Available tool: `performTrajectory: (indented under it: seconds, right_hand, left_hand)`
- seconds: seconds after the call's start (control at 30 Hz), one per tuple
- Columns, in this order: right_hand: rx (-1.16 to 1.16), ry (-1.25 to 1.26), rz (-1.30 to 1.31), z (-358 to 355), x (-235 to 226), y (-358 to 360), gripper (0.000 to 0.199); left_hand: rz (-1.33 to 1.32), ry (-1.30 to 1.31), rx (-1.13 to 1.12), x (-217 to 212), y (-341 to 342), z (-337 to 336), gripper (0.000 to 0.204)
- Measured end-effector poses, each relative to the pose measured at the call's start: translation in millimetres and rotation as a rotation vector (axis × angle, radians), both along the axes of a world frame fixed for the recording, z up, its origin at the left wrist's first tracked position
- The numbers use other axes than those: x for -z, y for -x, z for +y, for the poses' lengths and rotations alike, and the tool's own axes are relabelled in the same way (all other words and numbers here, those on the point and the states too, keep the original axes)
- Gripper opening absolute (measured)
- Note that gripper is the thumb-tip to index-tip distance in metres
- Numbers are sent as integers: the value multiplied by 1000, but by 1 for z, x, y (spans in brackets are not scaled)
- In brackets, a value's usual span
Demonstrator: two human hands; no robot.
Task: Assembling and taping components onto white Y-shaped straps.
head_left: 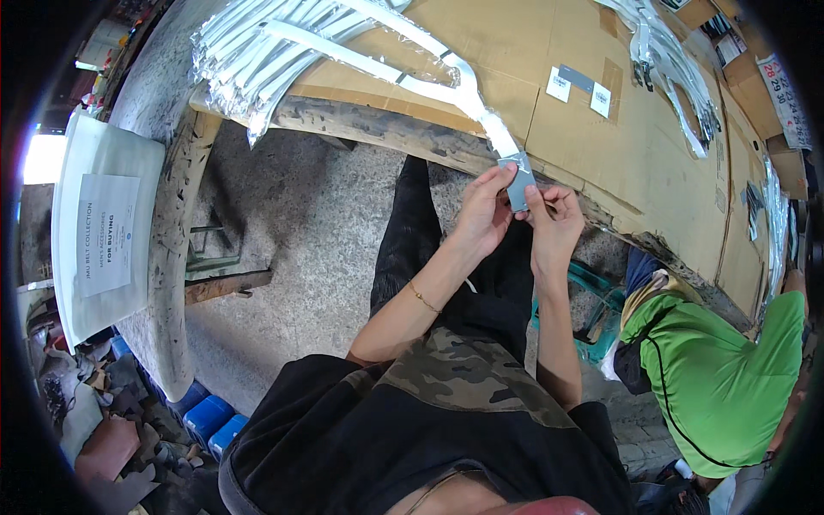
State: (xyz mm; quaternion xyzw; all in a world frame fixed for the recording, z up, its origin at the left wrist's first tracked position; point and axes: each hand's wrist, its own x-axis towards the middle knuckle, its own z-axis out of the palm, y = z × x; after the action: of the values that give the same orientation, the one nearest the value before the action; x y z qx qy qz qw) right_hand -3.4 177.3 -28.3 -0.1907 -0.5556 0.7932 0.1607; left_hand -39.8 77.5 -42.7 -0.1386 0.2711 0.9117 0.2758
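Observation:
A small grey card tag [518, 190] is pinched between my two hands at the table's near edge. My left hand [486, 210] grips its left side with thumb and fingers. On its lower right side, my right hand [556, 225] has the thumb and fingertips closed. The tag sits at the end of a white, plastic-wrapped strap [468, 93], likely a belt, which runs away over the table and splits into two lengths. Left of it lies a fanned pile of similar wrapped straps [257, 53]. A flat grey and white tag [577, 79] rests on the cardboard farther right.
Cardboard [635, 159] covers the wooden table. More wrapped straps [674, 73] lie at the far right. A white plastic bin [107, 313] stands at the left, above leather scraps [112, 451] and blue containers [209, 419]. A person in a green shirt [717, 365] is close on my right, near a green stool [592, 348].

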Motion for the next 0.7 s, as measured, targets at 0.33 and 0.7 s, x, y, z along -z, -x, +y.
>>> performTrajectory:
  seconds: [0.33,0.7]
  right_hand:
    - [-70,-247,-250,7,-14,3,15]
    - [-66,-294,-70,11,-1,12,7]
  left_hand:
    - [165,331,-27,-3,3,5,22]
    - [183,432,-83,-18,-14,11,14]
